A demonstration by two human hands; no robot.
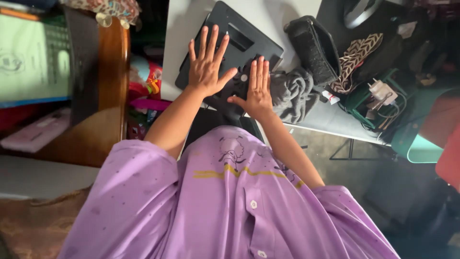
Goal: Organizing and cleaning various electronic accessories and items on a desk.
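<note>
Black and flat, the folding stand point(239, 45) lies at the near edge of a grey table point(184, 19), angled so that one corner points toward the person, and both hands rest on top of it. Nearest the camera is the person's lilac shirt point(230, 201), buttoned down the front, with both bare forearms reaching forward from its short sleeves. The left hand point(207, 64) lies palm down on the stand's left part, its fingers point(211, 41) spread wide and straight, gripping nothing. The right hand point(258, 88) lies palm down just beside it on the stand's darker hinged part, fingers straight and close together, thumb out toward the left hand, also closed on nothing. Touching the stand on the right is a crumpled grey cloth point(294, 93), and beyond that a black pouch point(314, 48) stands open on the table. Farther right lie a brown-and-cream patterned strap point(354, 60), a white charger plug point(381, 91) with its cable, and a green tray point(359, 100) holding tangled wires. To the left, well apart from the table, stands a rounded wooden piece of furniture point(108, 96) with a green printed sheet point(33, 57) on it.
</note>
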